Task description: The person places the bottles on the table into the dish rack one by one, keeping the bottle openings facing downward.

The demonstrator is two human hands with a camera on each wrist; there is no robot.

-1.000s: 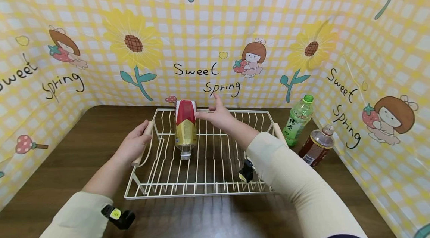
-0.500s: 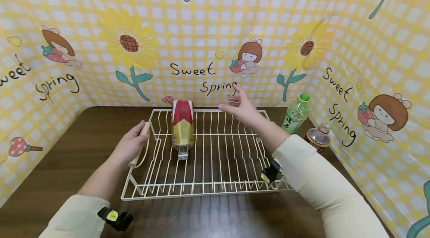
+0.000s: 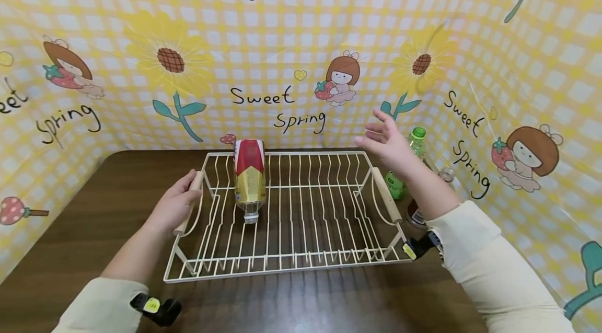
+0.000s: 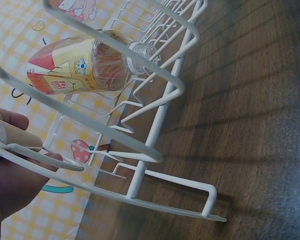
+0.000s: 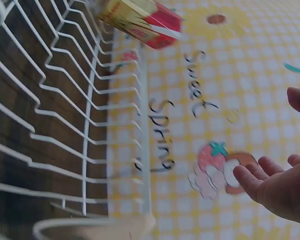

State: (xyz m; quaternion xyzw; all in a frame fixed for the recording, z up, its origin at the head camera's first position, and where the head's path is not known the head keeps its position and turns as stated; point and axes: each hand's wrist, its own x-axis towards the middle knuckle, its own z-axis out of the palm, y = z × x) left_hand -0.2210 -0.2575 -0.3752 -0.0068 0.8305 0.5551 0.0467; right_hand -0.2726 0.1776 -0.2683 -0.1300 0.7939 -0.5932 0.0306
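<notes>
My left hand (image 3: 171, 206) grips the left wooden handle (image 3: 182, 227) of a white wire dish rack (image 3: 282, 270). In the left wrist view my fingers wrap the handle (image 4: 17, 137). A plastic bottle (image 3: 250, 179) with a red and yellow label lies in the rack's left part, its clear cap towards me. My right hand (image 3: 392, 147) is raised above the rack's back right corner, fingers spread, holding nothing. Behind it stands a green tea bottle (image 3: 417, 144), partly hidden by the hand and forearm. The right wrist view also shows the right hand (image 5: 285, 192) apart from the rack.
A brown-labelled bottle (image 3: 416, 216) stands right of the rack, mostly hidden by my right forearm. The rack's other wooden handle (image 3: 386, 196) is on that side. A yellow checked cloth (image 3: 282, 35) encloses the dark wooden table (image 3: 301, 307) at the back and sides.
My right hand has moved away from the labelled bottle in the rack, rightwards towards the green bottle. The left hand stays on its handle. The head view has shifted slightly right.
</notes>
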